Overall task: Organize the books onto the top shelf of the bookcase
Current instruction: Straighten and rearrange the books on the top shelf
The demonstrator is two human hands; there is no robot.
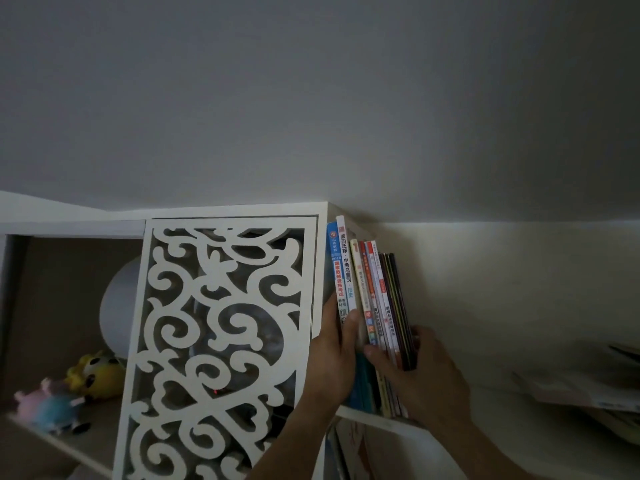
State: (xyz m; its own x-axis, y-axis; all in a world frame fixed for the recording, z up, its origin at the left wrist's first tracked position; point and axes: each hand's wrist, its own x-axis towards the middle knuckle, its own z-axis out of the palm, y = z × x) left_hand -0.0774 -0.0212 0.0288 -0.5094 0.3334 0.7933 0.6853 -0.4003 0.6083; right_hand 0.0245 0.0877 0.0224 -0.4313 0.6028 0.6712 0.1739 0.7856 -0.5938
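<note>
A row of books (367,296) is stood upright on the top shelf (384,422) of the white bookcase (242,211), right of the carved scroll panel (221,327); the blue and white spines at the row's left are gripped by the left hand (337,355); the thin dark books at its right are pinched by the right hand (415,372); plush toys (69,393) are seen in the left compartment.
</note>
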